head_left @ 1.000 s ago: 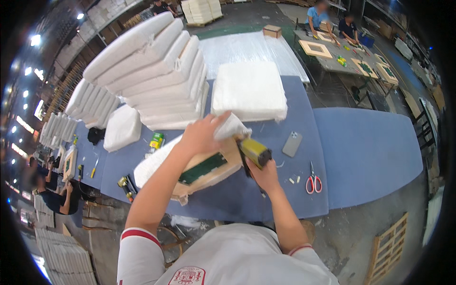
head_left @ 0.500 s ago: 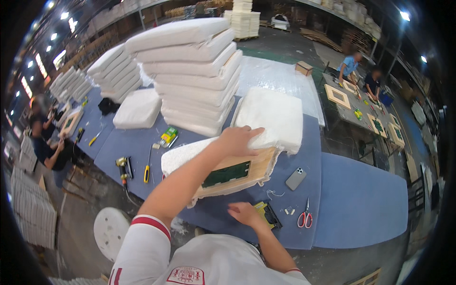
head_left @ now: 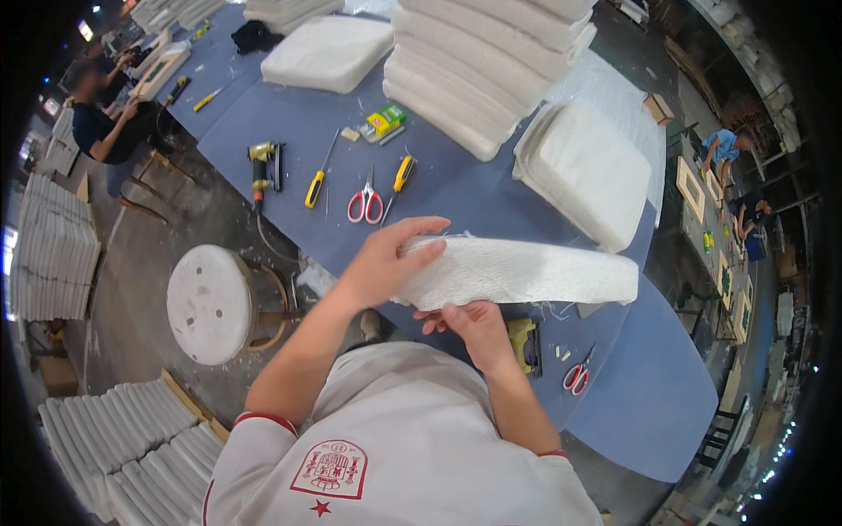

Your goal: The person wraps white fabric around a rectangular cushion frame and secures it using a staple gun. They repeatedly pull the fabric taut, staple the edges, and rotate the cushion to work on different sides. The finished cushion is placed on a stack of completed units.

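Note:
A white-covered seat cushion [head_left: 535,270] stands tilted up on its side over the blue table, its long padded edge toward me. My left hand [head_left: 392,261] is closed around its left end, with the thumb over the top edge. From below, my right hand [head_left: 474,329] grips the lower edge, its fingers partly hidden beneath the cushion. The cushion's wooden underside is out of sight. A yellow-green staple gun [head_left: 524,344] lies right of my right hand, partly covered. Red-handled scissors [head_left: 577,377] rest farther right.
Beyond the cushion lie another pair of scissors [head_left: 366,203], two yellow-handled screwdrivers [head_left: 315,188] and a nail gun [head_left: 263,171] with a hose. Stacked white cushions [head_left: 482,66] stand behind, and more cushions [head_left: 589,171] lie at right. A round stool [head_left: 209,302] stands left.
The cushion has been turned up, hiding its wooden underside. My left hand has moved from its top to its left end; my right hand has come up to its lower edge. The view has shifted.

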### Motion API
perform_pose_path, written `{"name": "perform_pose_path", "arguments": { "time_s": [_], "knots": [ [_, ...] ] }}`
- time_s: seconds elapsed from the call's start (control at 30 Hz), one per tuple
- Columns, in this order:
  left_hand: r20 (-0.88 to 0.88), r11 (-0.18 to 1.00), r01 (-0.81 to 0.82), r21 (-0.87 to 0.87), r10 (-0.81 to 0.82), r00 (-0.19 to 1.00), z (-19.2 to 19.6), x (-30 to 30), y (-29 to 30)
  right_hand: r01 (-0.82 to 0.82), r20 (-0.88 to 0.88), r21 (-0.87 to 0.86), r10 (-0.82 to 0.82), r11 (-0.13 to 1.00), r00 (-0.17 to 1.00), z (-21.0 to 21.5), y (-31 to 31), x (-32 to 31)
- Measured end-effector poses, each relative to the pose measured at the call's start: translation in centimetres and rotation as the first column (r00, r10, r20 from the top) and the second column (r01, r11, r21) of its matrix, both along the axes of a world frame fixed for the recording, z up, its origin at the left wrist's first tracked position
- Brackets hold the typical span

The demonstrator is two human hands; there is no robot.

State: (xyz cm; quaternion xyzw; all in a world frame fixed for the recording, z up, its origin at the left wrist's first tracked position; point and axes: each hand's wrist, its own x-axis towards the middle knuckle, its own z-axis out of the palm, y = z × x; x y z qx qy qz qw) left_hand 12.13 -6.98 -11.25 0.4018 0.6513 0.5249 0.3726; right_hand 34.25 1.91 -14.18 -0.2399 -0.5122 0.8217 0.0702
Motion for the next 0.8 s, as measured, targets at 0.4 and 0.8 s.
{"name": "perform_pose_path", "arguments": {
  "time_s": [0.4, 0.8],
  "knots": [
    [0.062, 0.988, 0.047, 0.149, -0.057, 0.996, -5.1, 0.1, -2.4, 0.157, -0.157, 0.263, -0.119, 0.952, 0.98, -3.9, -0.3, -1.3],
    [-0.22, 0.999, -0.028, 0.017, 0.031, 0.975, -4.2, -0.3, -1.4, -0.01, -0.052, 0.61, 0.053, 0.793, 0.997, -4.8, 2.0, -1.2]
  ]
}}
